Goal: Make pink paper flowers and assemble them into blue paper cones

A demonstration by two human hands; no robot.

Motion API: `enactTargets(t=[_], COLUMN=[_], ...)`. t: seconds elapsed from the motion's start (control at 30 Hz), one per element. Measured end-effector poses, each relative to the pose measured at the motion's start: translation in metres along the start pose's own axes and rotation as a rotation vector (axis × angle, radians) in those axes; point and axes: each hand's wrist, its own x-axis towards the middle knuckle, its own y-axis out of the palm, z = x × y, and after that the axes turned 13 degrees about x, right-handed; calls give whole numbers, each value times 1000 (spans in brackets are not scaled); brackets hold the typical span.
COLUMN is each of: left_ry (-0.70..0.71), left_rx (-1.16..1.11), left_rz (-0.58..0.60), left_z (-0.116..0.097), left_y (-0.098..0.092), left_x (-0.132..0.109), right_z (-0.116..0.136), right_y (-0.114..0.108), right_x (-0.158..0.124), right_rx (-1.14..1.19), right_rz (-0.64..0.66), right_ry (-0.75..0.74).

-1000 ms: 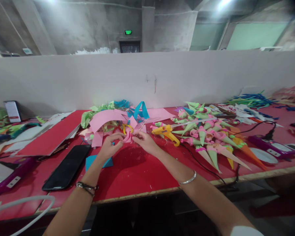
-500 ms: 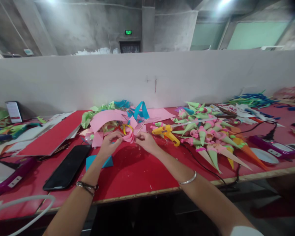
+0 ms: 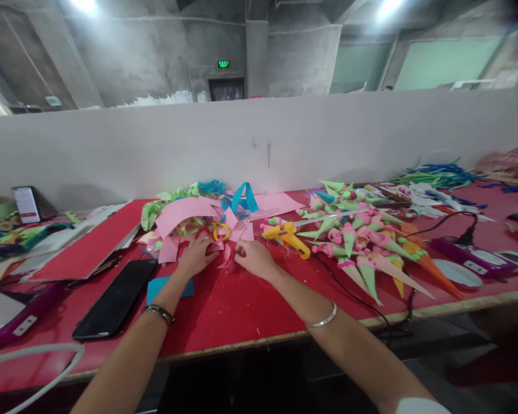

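A curled pink paper strip [image 3: 227, 259] hangs between my two hands, low over the red tabletop. My left hand [image 3: 195, 257] is closed at the strip's left side, fingertips on a pink paper edge. My right hand [image 3: 254, 259] is pinched, with a thin pale stick [image 3: 247, 225] rising from its fingers; the pink strip's right end meets these fingertips. Just beyond my hands lies a yellow ring [image 3: 220, 231], close to loose pink paper sheets [image 3: 185, 214]. A yellow hot glue gun [image 3: 288, 234] rests to the right of my right hand.
Green and pink paper cones [image 3: 358, 236] are heaped at the right. A black phone [image 3: 115, 299] and blue paper [image 3: 156, 288] lie near my left forearm, with a red board [image 3: 86, 238] behind. Purple power strips [image 3: 470, 256] sit on both sides. A low partition [image 3: 176, 144] backs the table.
My left hand has turned lower and flatter, further over the pink paper. The pink strip, a rounded loop before, now hangs narrower near my right fingertips. The view has shifted slightly.
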Motion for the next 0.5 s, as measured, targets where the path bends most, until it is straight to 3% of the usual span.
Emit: enactTargets(t=[0.3,0.5], left_ry=[-71,-59], left_rx=[120,160], left_rz=[19,-77], left_z=[-11,-10], left_y=[-19,-40], left_x=[-1,-5], right_z=[0,0], right_y=[-2,-1], right_x=[0,-1], right_rx=[-89,-126], right_rz=[18,25], right_ry=[37,72])
